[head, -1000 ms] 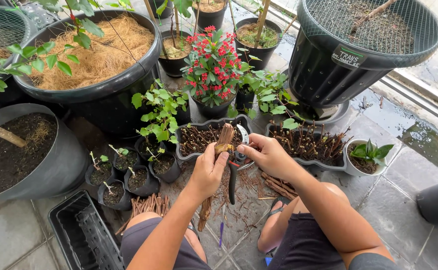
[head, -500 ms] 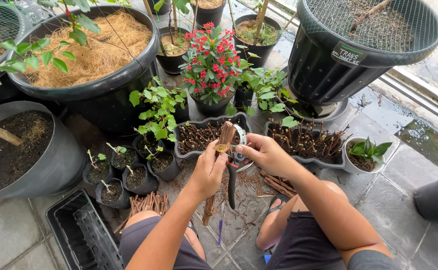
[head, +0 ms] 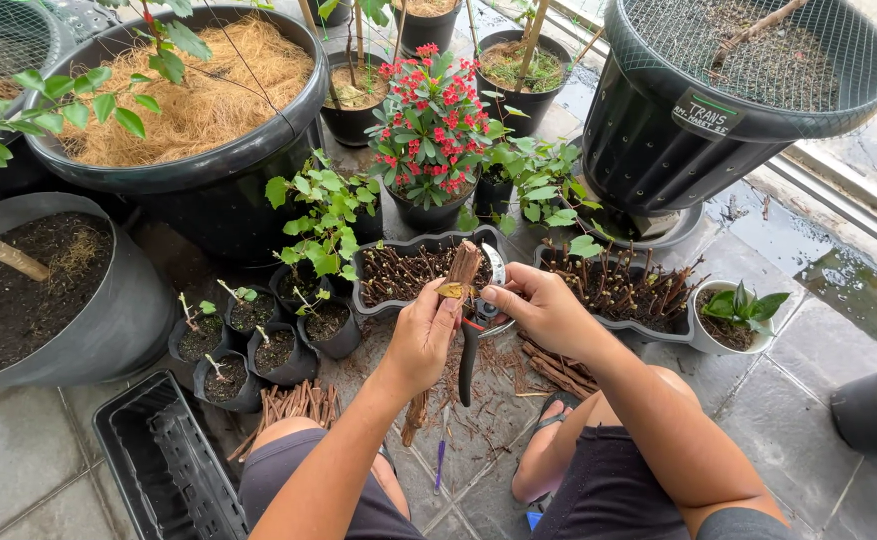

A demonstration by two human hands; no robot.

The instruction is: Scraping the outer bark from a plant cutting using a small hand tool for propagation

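Gripping a brown woody cutting point(head: 462, 268), frayed at top, both hands.

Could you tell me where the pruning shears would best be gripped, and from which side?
Probably by the dark handles hanging below the right hand, coming from beneath: they point down and are bare, while the blades sit up by the woody stem held in the left hand.
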